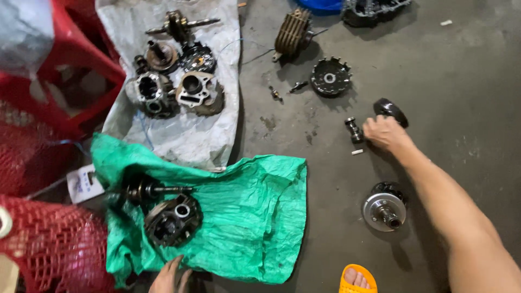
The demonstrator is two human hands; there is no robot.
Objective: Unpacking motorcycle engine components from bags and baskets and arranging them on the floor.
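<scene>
My right hand [384,132] reaches out over the grey concrete floor, fingers curled on a small dark metal part [355,130], with a black round part [391,110] just beyond it. My left hand [170,276] rests at the near edge of a green plastic sheet [255,211], fingers apart and holding nothing. On that sheet lie a dark cylinder block [172,220] and a crankshaft [149,191]. A silver clutch hub [385,208] sits on the floor under my right forearm.
A white sack [190,135] carries several more engine parts [173,81]. A finned cylinder [293,32] and a black clutch basket [330,77] lie farther off. Red stool [70,65] and red mesh [49,249] stand left. My orange sandal [358,279] is near.
</scene>
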